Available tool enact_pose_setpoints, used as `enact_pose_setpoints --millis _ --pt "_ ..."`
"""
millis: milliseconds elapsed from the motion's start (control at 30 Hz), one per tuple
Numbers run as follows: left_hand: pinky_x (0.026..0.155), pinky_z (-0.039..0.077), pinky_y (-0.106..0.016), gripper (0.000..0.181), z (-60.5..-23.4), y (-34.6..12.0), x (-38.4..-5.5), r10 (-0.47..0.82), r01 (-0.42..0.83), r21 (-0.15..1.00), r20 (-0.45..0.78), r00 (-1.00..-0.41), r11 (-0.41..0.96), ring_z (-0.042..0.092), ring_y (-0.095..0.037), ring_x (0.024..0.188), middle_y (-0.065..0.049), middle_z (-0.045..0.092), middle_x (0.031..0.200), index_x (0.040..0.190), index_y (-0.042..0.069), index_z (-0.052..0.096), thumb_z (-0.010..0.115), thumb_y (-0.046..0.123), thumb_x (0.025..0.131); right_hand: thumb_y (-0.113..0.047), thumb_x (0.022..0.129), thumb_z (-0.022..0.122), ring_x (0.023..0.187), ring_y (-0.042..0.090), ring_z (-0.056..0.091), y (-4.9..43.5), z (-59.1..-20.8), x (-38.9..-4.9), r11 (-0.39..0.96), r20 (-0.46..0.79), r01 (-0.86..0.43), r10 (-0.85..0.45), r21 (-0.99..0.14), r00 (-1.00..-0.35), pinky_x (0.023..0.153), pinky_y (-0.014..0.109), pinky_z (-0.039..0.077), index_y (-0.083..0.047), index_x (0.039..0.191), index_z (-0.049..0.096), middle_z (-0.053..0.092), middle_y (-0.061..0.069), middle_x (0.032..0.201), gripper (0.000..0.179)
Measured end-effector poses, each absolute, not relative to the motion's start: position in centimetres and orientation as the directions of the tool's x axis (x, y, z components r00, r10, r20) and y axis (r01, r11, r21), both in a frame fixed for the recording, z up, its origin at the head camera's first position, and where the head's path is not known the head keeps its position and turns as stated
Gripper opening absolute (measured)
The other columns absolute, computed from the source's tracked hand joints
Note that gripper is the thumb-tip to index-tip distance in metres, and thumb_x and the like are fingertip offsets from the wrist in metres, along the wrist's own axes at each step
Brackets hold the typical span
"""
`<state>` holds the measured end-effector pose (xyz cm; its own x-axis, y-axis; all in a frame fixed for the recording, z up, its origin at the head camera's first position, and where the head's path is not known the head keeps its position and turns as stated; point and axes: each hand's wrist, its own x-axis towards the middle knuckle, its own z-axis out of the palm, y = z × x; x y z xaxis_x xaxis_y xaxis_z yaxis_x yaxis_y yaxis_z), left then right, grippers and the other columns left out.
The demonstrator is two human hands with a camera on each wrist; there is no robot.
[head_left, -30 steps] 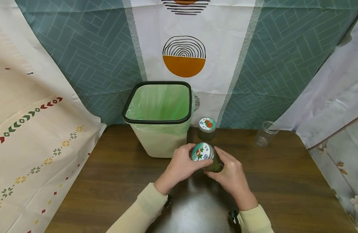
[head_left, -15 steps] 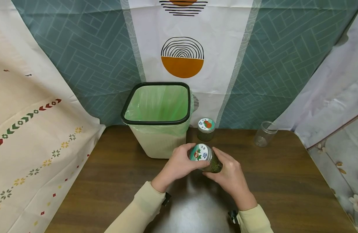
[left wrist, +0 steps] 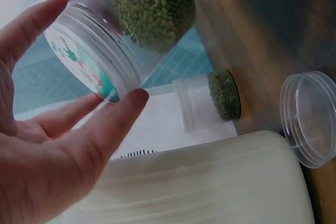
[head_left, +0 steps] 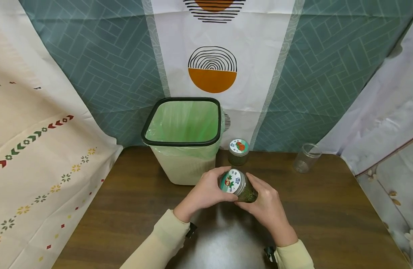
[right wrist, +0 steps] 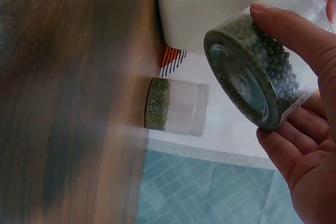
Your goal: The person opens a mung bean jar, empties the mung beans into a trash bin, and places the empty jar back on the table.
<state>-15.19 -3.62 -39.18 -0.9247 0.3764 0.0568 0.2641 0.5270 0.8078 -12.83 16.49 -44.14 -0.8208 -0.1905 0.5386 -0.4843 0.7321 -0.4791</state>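
Observation:
Both hands hold a clear jar [head_left: 247,192] tilted above the table, its lid pointing to the left. Green beans, probably mung beans, have slid toward its base [left wrist: 152,17]. The left hand [head_left: 206,190] has thumb and fingers spread around the lid [head_left: 232,181], which carries a white and green label with a red fruit picture. My right hand [head_left: 267,198] grips the body near the base, thumb on one side and fingers on the other [right wrist: 286,24]. Just behind, a second lidded jar [head_left: 238,157] stands upright, partly filled with green beans [right wrist: 157,103].
A cream bin with a black rim [head_left: 182,144] and green liner stands behind the left hand. A clear plastic cup [head_left: 307,158] is at the back right of the wooden table [head_left: 327,209]. Beside the bin lies a round clear plastic piece [left wrist: 310,119]. Patterned cloth [head_left: 119,74] hangs behind.
The left thumb has moved from across the lid down to its lower edge, and the label shows more fully. The right hand keeps its grip; the head view has shifted slightly.

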Motion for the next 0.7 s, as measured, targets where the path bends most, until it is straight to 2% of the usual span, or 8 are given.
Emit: enact_pose_setpoints --millis 100,200,333,400,500,600,700 --pt "0.068 0.051 -0.023 0.072 -39.01 -3.41 -15.03 0.339 0.208 0.836 0.029 -0.941 0.507 0.062 -0.014 0.085 0.003 0.064 0.1 0.124 0.014 0.056 0.083 0.043 0.063 -0.031 0.051 0.091 0.11 0.025 0.062 16.54 -44.11 -12.81 0.738 0.537 -0.478 -0.187 -0.476 -0.823 0.086 0.04 0.053 -0.004 0.128 0.056 0.061 0.01 0.126 0.089" --pt "0.064 0.052 -0.024 0.072 -38.92 -3.26 -14.87 0.295 0.162 0.845 0.006 -0.955 0.509 0.064 -0.015 0.079 0.002 0.066 0.093 0.119 0.013 0.058 0.081 0.051 0.062 -0.032 0.05 0.092 0.11 0.025 0.062 16.53 -44.06 -12.76 0.741 0.536 -0.475 -0.185 -0.474 -0.824 0.087 0.039 0.053 -0.004 0.129 0.055 0.061 0.009 0.126 0.091" --pt "0.07 0.051 -0.024 0.086 -38.93 -3.26 -14.89 0.296 0.179 0.822 0.013 -0.955 0.541 0.062 -0.013 0.087 0.002 0.063 0.105 0.13 0.013 0.052 0.082 0.053 0.06 -0.033 0.051 0.091 0.11 0.024 0.062 16.47 -44.08 -12.65 0.741 0.536 -0.476 -0.187 -0.473 -0.824 0.086 0.038 0.053 -0.006 0.129 0.055 0.061 0.009 0.126 0.09" --pt "0.077 0.049 -0.025 0.09 -38.92 -3.37 -14.95 0.322 0.219 0.803 0.036 -0.946 0.554 0.059 -0.013 0.097 0.003 0.059 0.119 0.135 0.014 0.047 0.084 0.047 0.059 -0.033 0.052 0.091 0.11 0.024 0.062 16.46 -44.13 -12.66 0.74 0.539 -0.481 -0.191 -0.47 -0.82 0.086 0.038 0.053 -0.005 0.129 0.055 0.061 0.009 0.126 0.089" --pt "0.087 0.047 -0.028 0.092 -38.86 -3.6 -15.05 0.382 0.276 0.796 0.062 -0.922 0.539 0.052 -0.013 0.111 0.004 0.05 0.135 0.138 0.02 0.045 0.087 0.03 0.058 -0.032 0.054 0.09 0.11 0.024 0.062 16.44 -44.16 -12.71 0.735 0.545 -0.491 -0.197 -0.468 -0.815 0.086 0.038 0.053 -0.005 0.128 0.055 0.061 0.009 0.126 0.087" --pt "0.088 0.048 -0.033 0.09 -38.79 -3.78 -15.09 0.421 0.296 0.809 0.067 -0.904 0.507 0.051 -0.016 0.112 0.003 0.05 0.136 0.137 0.022 0.047 0.086 0.014 0.057 -0.031 0.053 0.09 0.11 0.023 0.062 16.45 -44.2 -12.73 0.733 0.546 -0.494 -0.2 -0.467 -0.813 0.086 0.038 0.053 -0.005 0.128 0.055 0.061 0.009 0.125 0.087" --pt "0.083 0.05 -0.032 0.086 -38.77 -3.83 -15.09 0.417 0.286 0.815 0.061 -0.907 0.504 0.054 -0.016 0.105 0.002 0.056 0.127 0.136 0.018 0.049 0.085 0.013 0.058 -0.031 0.053 0.09 0.11 0.024 0.062 16.43 -44.21 -12.66 0.734 0.543 -0.492 -0.201 -0.468 -0.816 0.086 0.039 0.053 -0.005 0.129 0.055 0.061 0.009 0.126 0.088"
